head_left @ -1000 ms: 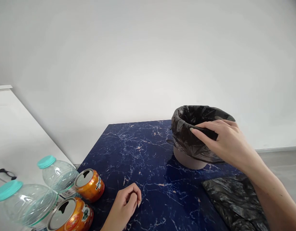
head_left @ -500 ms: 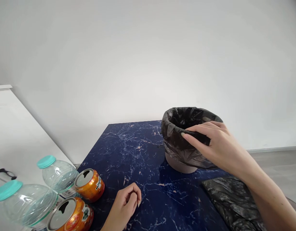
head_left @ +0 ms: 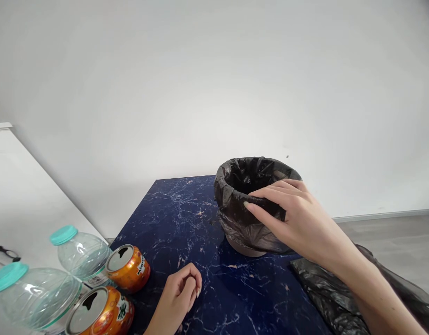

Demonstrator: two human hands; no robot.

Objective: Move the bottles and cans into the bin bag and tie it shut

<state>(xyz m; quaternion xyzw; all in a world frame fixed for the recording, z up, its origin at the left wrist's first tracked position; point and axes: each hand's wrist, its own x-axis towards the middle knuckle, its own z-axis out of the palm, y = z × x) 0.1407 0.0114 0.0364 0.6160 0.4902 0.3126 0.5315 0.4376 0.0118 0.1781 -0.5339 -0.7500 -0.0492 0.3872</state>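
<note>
My right hand [head_left: 293, 211] pinches the near rim of a small trash bin [head_left: 247, 251], thumb outside and fingers over the inner edge. A black bin liner [head_left: 231, 200] lines the bin and folds down over its outside, leaving only a strip of the bin's lower wall showing. Loosely curled, my left hand [head_left: 181, 291] rests on the blue marbled table [head_left: 179, 218] with nothing visible in it. To its left stand two opened orange soda cans [head_left: 130, 270], the nearer can [head_left: 106, 311] cut off by the bottom edge.
Two clear plastic bottles with turquoise caps, a farther bottle [head_left: 83, 253] and a nearer bottle [head_left: 36, 295], stand left of the cans. A crumpled black plastic bag [head_left: 326, 288] lies at the table's right edge, partly under my right forearm. A white cabinet [head_left: 26, 190] stands left; a wall [head_left: 214, 93] rises behind.
My right hand has shifted the lined bin leftward across the table, keeping its hold on the rim. My left hand has stayed nearly still.
</note>
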